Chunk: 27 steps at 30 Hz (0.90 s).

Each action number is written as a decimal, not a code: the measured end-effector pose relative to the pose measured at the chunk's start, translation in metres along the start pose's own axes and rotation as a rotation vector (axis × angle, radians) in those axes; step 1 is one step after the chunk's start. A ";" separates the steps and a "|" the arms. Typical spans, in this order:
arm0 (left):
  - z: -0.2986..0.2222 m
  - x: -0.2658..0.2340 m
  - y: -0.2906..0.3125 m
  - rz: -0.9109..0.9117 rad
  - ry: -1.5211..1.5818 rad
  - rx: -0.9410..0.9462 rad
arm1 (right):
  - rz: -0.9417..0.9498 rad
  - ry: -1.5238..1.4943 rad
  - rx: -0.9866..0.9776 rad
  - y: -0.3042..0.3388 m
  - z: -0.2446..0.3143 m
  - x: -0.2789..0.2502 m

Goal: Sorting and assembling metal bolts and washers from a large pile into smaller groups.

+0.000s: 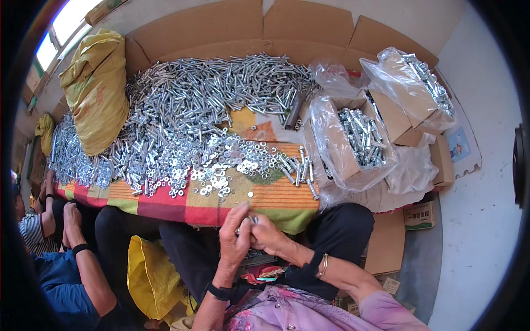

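My left hand (234,236) and my right hand (268,235) meet in front of the table's near edge, fingers closed together. A small silver metal part (253,219) shows between them; the fingers hide most of it, so its exact kind cannot be told. Just beyond my hands, a lone washer (250,194) lies on the checked cloth (212,208). Farther back are loose washers and nuts (243,158), with several assembled bolts (301,172) to their right. A large heap of silver bolts or metal sleeves (221,88) covers the back of the table.
A plastic-lined carton (349,175) of bolts stands right, with another filled carton (398,122) behind it. A yellow sack (95,91) rests on the heap at left. Beside me sits a person in a blue shirt (69,281). A yellow bag (149,276) hangs below the table edge.
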State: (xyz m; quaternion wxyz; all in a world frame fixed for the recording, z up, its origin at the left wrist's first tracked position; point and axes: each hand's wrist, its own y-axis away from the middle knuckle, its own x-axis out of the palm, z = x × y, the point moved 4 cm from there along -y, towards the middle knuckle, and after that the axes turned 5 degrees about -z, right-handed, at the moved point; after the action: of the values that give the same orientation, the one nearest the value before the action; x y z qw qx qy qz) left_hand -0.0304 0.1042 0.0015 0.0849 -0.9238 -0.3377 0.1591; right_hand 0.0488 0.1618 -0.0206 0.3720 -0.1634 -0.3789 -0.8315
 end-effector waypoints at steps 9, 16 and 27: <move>0.035 -0.092 -0.016 -0.394 0.120 -0.263 | 0.088 1.244 -0.966 0.044 0.056 0.025; 0.052 -0.143 -0.096 -0.511 0.080 -0.164 | 0.034 -0.683 -0.077 -0.021 0.083 -0.055; 0.105 -0.137 -0.218 -0.487 -1.035 0.187 | 0.026 -0.651 0.224 -0.019 0.070 -0.022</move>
State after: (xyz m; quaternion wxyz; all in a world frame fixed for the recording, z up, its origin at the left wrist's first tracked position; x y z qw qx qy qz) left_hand -0.2960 0.1852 -0.0064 0.0240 -0.6099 -0.5226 0.5952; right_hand 0.0482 0.2335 0.0039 0.2578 -0.3830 -0.5644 -0.6843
